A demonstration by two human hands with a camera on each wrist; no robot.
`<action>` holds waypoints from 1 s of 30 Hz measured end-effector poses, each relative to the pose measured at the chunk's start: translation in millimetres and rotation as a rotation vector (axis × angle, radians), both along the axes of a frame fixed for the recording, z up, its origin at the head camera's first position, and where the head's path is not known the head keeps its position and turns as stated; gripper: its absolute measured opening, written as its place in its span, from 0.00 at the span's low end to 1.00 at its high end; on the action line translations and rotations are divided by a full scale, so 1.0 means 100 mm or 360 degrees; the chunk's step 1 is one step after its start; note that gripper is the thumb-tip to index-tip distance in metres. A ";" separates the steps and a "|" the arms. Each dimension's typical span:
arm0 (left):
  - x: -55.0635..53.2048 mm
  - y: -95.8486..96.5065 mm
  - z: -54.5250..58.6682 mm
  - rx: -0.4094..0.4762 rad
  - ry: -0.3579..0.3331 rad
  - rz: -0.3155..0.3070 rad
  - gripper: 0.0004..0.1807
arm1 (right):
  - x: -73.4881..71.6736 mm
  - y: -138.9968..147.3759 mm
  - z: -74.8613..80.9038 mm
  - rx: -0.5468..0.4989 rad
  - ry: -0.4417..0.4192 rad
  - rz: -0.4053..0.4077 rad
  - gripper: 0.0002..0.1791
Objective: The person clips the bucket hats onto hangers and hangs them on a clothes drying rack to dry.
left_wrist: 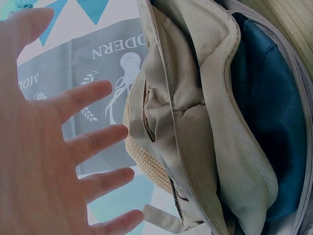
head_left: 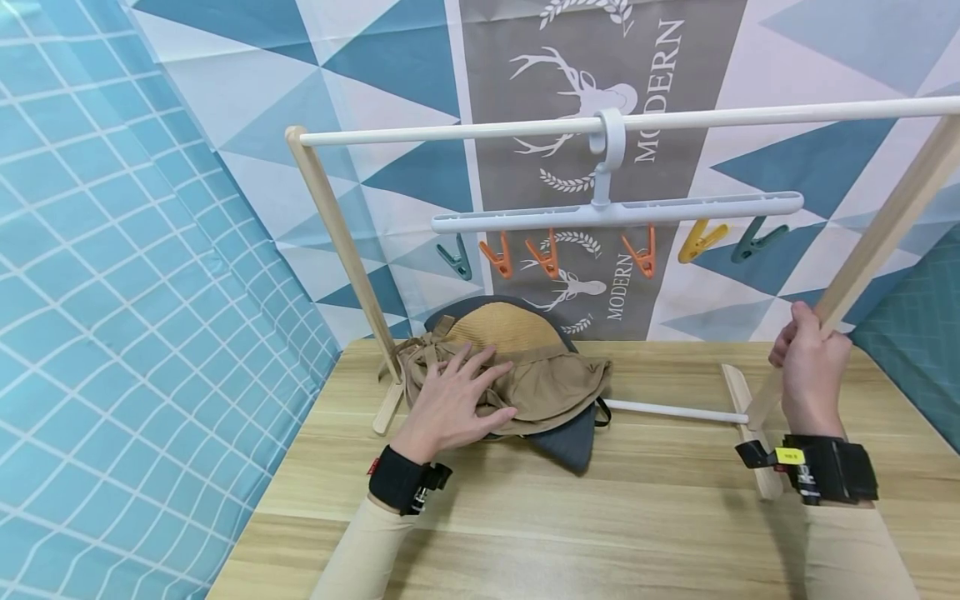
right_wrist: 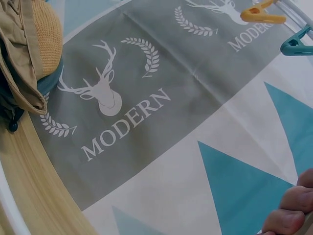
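A pile of hats lies at the left of the table under the rack: a khaki cloth hat (head_left: 555, 387) on top, a woven straw hat (head_left: 502, 327) behind it, dark blue fabric (head_left: 572, 446) beneath. My left hand (head_left: 457, 404) is over the khaki hat with its fingers spread; in the left wrist view the fingertips point at the khaki cloth (left_wrist: 181, 107) and straw weave. My right hand (head_left: 813, 371) grips the right wooden post (head_left: 885, 225) of the rack low down. Only a few curled fingers (right_wrist: 288, 210) of it show in the right wrist view.
A white hanger (head_left: 615, 215) hooks over the rack's white top rod (head_left: 465, 131), with several orange, yellow and teal clips (head_left: 759, 240) hanging from it. The rack's feet (head_left: 388, 408) and a lower white rod (head_left: 675, 410) stand on the wooden table (head_left: 600, 533). Patterned cloth backs everything.
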State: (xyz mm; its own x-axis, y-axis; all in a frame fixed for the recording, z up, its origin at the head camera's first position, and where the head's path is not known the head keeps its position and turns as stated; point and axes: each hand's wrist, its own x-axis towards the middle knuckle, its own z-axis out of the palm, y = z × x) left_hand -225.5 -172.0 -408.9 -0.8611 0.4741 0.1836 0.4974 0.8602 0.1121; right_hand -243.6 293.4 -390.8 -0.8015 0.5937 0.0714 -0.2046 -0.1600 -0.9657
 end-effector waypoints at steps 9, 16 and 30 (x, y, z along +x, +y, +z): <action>0.00 -0.01 0.00 0.0006 0.0011 -0.0002 0.41 | 0.05 -0.01 0.00 -0.0015 0.0025 0.0036 0.16; 0.00 -0.01 0.00 -0.0005 0.0017 -0.0007 0.41 | 0.05 -0.01 0.00 -0.0035 0.0033 0.0049 0.14; 0.00 -0.01 0.01 0.0002 -0.0001 -0.0009 0.42 | 0.08 0.00 0.01 -0.0024 0.0010 0.0053 0.10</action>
State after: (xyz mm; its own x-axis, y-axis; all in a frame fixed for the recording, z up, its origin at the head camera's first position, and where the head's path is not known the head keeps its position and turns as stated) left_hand -225.4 -173.0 -407.8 -0.8586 0.4786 0.1836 0.5021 0.8573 0.1136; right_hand -235.4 293.8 -389.9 -0.8204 0.5678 0.0678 -0.2049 -0.1811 -0.9619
